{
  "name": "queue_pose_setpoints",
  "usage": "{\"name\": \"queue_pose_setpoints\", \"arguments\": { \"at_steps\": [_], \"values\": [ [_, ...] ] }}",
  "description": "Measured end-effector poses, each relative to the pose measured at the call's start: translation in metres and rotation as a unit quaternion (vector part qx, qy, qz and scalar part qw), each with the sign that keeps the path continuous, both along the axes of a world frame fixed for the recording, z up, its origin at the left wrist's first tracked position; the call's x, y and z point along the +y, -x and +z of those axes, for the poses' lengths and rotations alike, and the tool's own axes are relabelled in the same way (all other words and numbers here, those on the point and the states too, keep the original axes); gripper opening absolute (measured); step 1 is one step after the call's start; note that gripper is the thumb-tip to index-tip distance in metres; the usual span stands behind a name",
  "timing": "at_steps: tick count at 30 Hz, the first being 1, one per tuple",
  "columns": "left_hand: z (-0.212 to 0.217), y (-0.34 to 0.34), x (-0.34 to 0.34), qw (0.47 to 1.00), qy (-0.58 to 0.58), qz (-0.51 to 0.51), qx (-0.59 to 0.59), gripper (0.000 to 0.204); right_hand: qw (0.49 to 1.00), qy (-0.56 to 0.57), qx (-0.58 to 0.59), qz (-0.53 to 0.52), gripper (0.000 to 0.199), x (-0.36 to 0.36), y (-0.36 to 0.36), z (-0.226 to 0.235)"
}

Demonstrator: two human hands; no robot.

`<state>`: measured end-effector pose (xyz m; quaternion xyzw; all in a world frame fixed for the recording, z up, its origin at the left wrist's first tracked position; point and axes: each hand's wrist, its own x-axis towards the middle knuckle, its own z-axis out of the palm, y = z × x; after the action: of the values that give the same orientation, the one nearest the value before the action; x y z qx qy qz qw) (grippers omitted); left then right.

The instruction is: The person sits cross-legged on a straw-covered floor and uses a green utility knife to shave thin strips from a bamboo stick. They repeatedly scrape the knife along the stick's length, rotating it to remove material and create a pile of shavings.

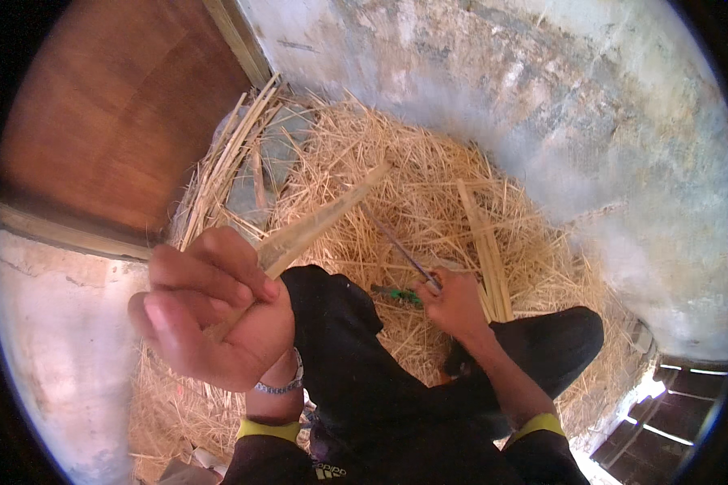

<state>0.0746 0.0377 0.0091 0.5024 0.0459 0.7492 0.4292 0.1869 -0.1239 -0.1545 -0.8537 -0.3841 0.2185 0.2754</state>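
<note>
My left hand (218,311), raised close to the camera, is closed around the near end of a flat pale strip of bamboo or wood (323,214). The strip slants up and away to the right, over the straw. Lower and to the right, my right hand (455,303) grips the handle of a slim, dark-bladed knife (400,249). Its blade points away to the left, and its tip appears close to the strip; whether they touch I cannot tell. Beside my right hand lies a small green object (396,294), partly hidden.
Shavings (356,133) cover the floor around my bent, black-clad legs (348,347). Long thin strips (230,162) are heaped at the far left. Wider flat pieces (484,242) lie by my right hand. A stained wall (501,73) and a brown panel (121,105) enclose the corner.
</note>
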Motion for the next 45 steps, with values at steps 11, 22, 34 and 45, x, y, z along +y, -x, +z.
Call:
{"name": "queue_pose_setpoints", "arguments": {
  "at_steps": [11, 22, 34, 45],
  "values": [
    [0.005, 0.008, 0.03, 0.99, 0.053, 0.125, 0.05, 0.03, 0.987, -0.007, 0.12, -0.106, 0.051, 0.014, -0.002, 0.026],
    [0.007, -0.007, 0.029, 0.972, 0.066, 0.217, 0.063, 0.036, 0.996, 0.074, -0.022, -0.041, 0.051, 0.008, 0.004, 0.101],
    [0.016, 0.001, 0.057, 0.965, 0.091, 0.24, 0.051, 0.038, 0.988, -0.082, -0.086, -0.102, 0.038, -0.062, -0.005, 0.178],
    [-0.008, 0.01, 0.038, 0.951, 0.013, 0.287, 0.112, 0.033, 0.976, 0.063, 0.195, -0.073, 0.061, 0.055, -0.003, -0.021]
  ]
}}
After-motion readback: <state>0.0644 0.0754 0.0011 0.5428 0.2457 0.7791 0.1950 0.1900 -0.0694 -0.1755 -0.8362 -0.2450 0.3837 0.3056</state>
